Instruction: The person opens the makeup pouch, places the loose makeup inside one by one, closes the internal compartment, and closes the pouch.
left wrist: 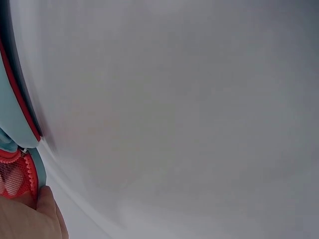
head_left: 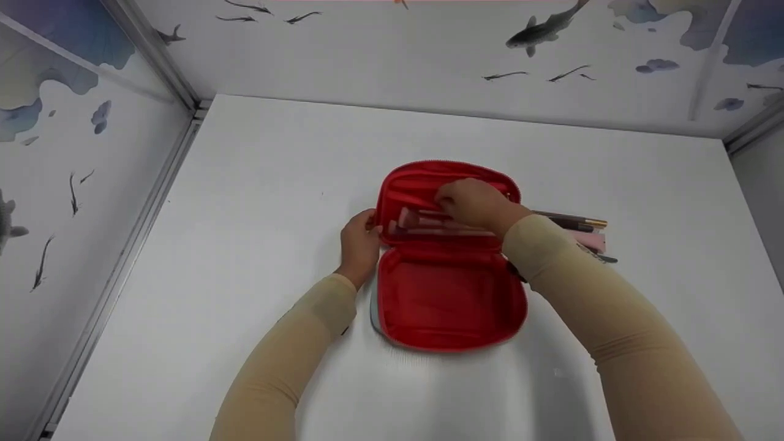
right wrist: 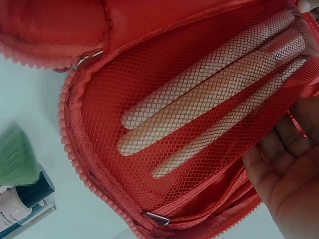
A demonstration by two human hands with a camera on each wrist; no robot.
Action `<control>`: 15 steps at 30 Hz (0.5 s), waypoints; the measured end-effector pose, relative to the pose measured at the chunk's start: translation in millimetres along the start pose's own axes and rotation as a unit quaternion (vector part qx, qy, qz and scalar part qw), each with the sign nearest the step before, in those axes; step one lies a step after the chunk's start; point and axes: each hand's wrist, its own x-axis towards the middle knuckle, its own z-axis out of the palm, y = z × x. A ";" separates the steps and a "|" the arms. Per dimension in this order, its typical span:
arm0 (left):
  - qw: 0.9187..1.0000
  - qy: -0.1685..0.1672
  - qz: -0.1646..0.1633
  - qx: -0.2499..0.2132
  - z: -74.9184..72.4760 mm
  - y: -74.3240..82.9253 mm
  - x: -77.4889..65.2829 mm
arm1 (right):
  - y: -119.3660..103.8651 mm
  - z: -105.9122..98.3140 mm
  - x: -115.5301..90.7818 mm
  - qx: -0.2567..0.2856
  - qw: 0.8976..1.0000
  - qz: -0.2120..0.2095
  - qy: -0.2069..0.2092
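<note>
A red-lined zip case lies unfolded on the table, its outside pale blue. My left hand grips the left edge of its far half, also seen at the lower left of the left wrist view. Several makeup brushes lie across that half. Through the mesh pocket in the right wrist view, pale brush handles show. My right hand is over the far half; its curled fingers hold the mesh pocket's free edge. Their tips are partly hidden.
Right of the case lie slim dark and gold-tipped sticks and a pink item. A green-bristled brush head and a small dark-capped bottle show in the right wrist view. Patterned panels border the white table.
</note>
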 end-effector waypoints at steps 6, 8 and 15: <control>1.000 0.001 0.001 0.004 0.8 -0.6 0.8 | 1.4 -0.3 0.6 0.003 1.000 -0.007 0.006; 1.000 0.001 0.001 0.009 0.7 -0.5 1.0 | 1.7 0.2 0.6 0.004 1.000 -0.005 0.007; 1.000 0.002 -0.001 0.014 0.1 -1.5 0.4 | 1.3 -0.1 -1.1 0.014 1.000 0.005 0.015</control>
